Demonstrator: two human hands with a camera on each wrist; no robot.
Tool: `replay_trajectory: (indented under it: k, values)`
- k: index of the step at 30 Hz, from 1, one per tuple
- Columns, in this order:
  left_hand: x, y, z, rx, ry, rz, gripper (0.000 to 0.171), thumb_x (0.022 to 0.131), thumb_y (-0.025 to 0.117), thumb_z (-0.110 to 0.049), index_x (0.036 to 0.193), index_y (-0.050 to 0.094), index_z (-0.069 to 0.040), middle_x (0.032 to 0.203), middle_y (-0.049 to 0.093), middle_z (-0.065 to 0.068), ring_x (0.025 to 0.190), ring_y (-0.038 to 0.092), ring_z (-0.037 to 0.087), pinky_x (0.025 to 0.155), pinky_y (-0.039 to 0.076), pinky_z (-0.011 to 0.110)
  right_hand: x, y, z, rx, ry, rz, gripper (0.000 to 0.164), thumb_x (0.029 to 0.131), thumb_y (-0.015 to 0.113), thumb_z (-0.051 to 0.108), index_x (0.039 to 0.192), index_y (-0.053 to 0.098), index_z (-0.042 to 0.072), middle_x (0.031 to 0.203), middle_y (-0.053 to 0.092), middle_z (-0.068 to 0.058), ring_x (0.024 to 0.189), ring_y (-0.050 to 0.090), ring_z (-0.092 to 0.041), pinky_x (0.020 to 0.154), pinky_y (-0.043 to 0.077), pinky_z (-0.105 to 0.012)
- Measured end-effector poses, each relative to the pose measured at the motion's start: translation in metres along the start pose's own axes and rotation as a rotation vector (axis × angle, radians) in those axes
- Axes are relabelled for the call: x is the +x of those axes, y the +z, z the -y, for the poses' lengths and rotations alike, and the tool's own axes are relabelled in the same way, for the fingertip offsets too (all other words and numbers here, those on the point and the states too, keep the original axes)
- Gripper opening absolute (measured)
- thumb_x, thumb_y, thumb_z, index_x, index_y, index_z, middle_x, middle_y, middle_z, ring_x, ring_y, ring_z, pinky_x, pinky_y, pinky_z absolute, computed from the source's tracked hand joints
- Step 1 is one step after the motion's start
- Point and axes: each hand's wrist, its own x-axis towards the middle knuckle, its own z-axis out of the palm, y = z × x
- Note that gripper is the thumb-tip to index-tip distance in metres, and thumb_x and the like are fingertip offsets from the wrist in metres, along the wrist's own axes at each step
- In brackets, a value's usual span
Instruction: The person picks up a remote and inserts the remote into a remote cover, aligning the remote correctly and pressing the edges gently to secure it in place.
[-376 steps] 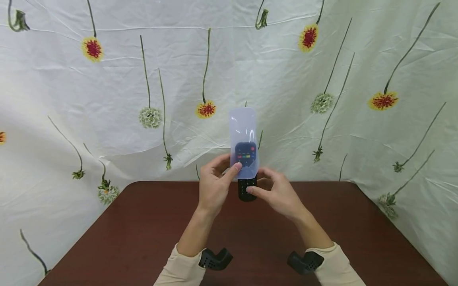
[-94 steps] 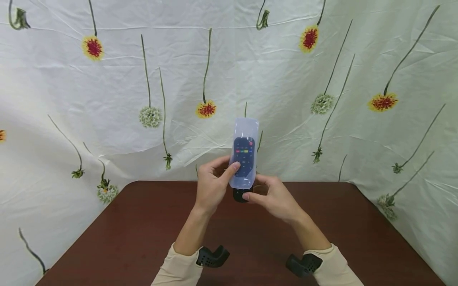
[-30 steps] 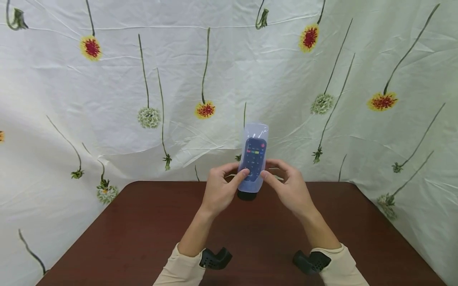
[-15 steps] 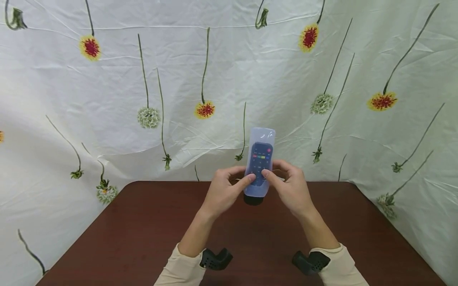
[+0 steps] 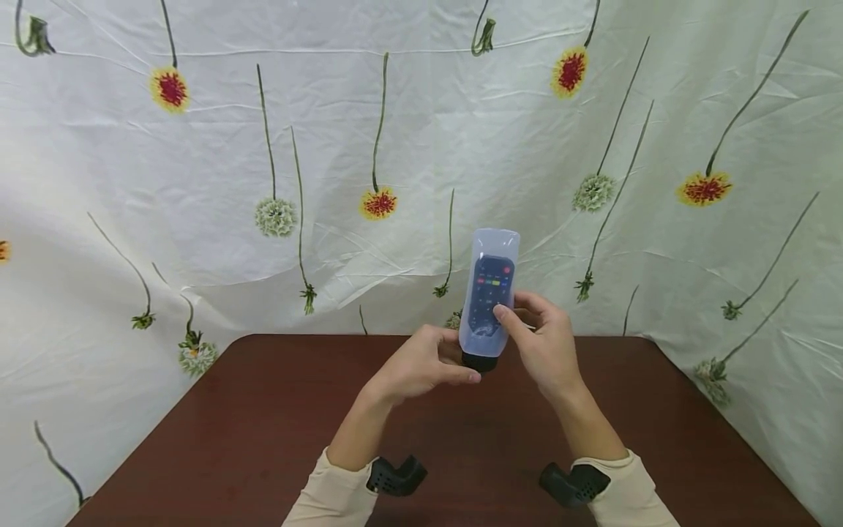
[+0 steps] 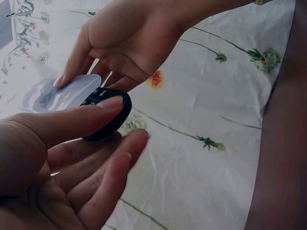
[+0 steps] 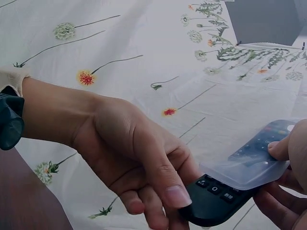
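Observation:
A black remote control (image 5: 479, 362) with coloured buttons sits mostly inside a translucent, bluish-white sleeve (image 5: 497, 243). Its rounded lower end sticks out of the sleeve's mouth, and some spare sleeve extends past its top. My right hand (image 5: 548, 344) grips the sleeved part from the right, thumb on the front. Down at the exposed end, my left hand (image 5: 413, 366) pinches the remote. The left wrist view shows that thumb lying over the black end (image 6: 109, 125), fingers beneath. In the right wrist view, a few keys show on the bare end (image 7: 213, 203) below the sleeve's edge (image 7: 242, 177).
A dark red-brown table (image 5: 276, 439) lies below the hands. Behind it hangs a white cloth (image 5: 421, 132) printed with flowers. A black wrist mount (image 5: 397, 476) is on the left forearm and another black mount (image 5: 575, 484) on the right.
Over these seconds the remote has slid deeper into the sleeve, and both have shifted right. Within the last half second my left hand moved from the sleeve's side down to the remote's exposed end.

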Motion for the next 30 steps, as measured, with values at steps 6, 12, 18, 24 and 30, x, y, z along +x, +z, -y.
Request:
replay_trajectory:
  k: [6,12,18,24,30]
  values:
    - [0.0,0.003,-0.002,-0.026,-0.017,-0.051,0.029,0.09,0.079,-0.001,0.117,0.073,0.005,0.091,0.077,0.01,0.083,0.076,0.032,0.072,0.061,0.04,0.001,-0.001,0.0,0.007,-0.013,0.01,0.022,0.099,0.071,0.006,0.117,0.072,-0.005,0.108,0.072,-0.017,0.099,0.07,-0.024,0.081,0.057,-0.029]
    - [-0.001,0.003,-0.004,-0.035,0.0,-0.083,0.026,0.09,0.078,-0.001,0.115,0.074,0.006,0.091,0.077,0.011,0.082,0.075,0.03,0.075,0.061,0.049,0.002,-0.001,-0.001,0.001,-0.017,0.05,0.024,0.101,0.069,0.011,0.121,0.071,-0.003,0.11,0.072,-0.015,0.102,0.068,-0.026,0.082,0.056,-0.03]
    - [-0.002,0.004,-0.006,-0.044,0.016,-0.101,0.026,0.089,0.079,-0.001,0.113,0.074,0.007,0.089,0.076,0.011,0.078,0.075,0.024,0.074,0.061,0.048,0.002,0.0,-0.003,-0.006,-0.035,0.054,0.025,0.103,0.068,0.013,0.122,0.072,-0.003,0.11,0.072,-0.014,0.102,0.068,-0.026,0.082,0.055,-0.03]
    - [-0.001,0.004,-0.007,-0.073,0.014,-0.113,0.024,0.09,0.077,0.001,0.112,0.073,0.009,0.089,0.076,0.014,0.078,0.075,0.026,0.073,0.061,0.044,0.002,0.002,-0.005,0.007,-0.031,0.059,0.025,0.103,0.067,0.014,0.121,0.072,-0.003,0.11,0.072,-0.014,0.102,0.069,-0.024,0.084,0.055,-0.029]
    - [-0.003,0.003,-0.011,-0.095,0.0,-0.126,0.025,0.092,0.075,0.001,0.115,0.072,0.01,0.091,0.076,0.015,0.081,0.076,0.03,0.074,0.061,0.04,0.001,0.004,-0.007,0.054,-0.016,0.069,0.025,0.105,0.064,0.014,0.121,0.07,-0.005,0.108,0.071,-0.016,0.096,0.07,-0.022,0.08,0.058,-0.029]
